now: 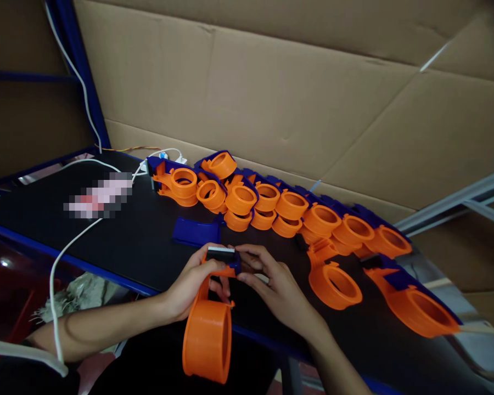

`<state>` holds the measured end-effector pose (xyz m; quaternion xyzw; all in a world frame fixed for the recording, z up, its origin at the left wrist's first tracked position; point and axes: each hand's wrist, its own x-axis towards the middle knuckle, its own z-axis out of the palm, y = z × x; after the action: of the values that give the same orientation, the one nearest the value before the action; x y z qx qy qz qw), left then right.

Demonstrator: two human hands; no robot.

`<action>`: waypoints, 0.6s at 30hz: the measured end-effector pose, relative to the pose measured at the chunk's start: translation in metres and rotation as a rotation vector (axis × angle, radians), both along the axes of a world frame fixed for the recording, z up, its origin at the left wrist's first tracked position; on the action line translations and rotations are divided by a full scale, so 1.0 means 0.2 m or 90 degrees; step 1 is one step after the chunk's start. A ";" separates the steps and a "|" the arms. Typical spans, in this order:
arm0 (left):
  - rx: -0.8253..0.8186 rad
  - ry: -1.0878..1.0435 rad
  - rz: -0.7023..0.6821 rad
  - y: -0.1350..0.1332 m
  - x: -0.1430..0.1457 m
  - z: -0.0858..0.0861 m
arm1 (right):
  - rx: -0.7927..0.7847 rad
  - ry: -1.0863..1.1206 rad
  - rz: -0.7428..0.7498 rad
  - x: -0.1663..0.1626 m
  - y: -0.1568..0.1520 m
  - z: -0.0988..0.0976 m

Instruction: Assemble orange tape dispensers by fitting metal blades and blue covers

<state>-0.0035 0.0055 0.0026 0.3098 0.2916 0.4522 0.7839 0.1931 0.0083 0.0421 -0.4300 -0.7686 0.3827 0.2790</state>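
My left hand (191, 282) is closed round the neck of an orange tape dispenser (208, 337), whose round ring hangs down over the table's front edge. At the dispenser's top sits a small toothed metal blade (221, 251) in a dark blue piece. My right hand (274, 285) pinches that top end from the right, fingers bent against the blue piece. Both hands are close together above the black table (140, 241).
A long row of several orange and blue dispensers (288, 211) runs along the cardboard wall (271, 93). Two more orange dispensers (333, 282) lie right of my hands. A loose blue part (195, 231) lies just beyond them. A white cable (72, 241) crosses the left side.
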 end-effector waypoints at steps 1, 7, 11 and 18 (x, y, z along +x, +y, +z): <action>0.000 0.004 -0.002 0.00 0.00 0.00 | 0.004 -0.003 0.002 0.00 0.00 0.00; 0.001 0.026 0.008 0.01 0.01 -0.01 | 0.036 -0.060 -0.003 0.01 0.01 -0.01; 0.004 0.033 0.017 0.00 0.02 -0.01 | 0.050 -0.057 0.004 0.00 0.00 -0.01; 0.078 0.033 0.020 -0.02 0.03 -0.03 | 0.126 -0.107 0.019 0.01 -0.01 0.04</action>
<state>0.0028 0.0016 -0.0025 0.3643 0.2885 0.4735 0.7482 0.1959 0.0057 0.0508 -0.4195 -0.8295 0.2720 0.2489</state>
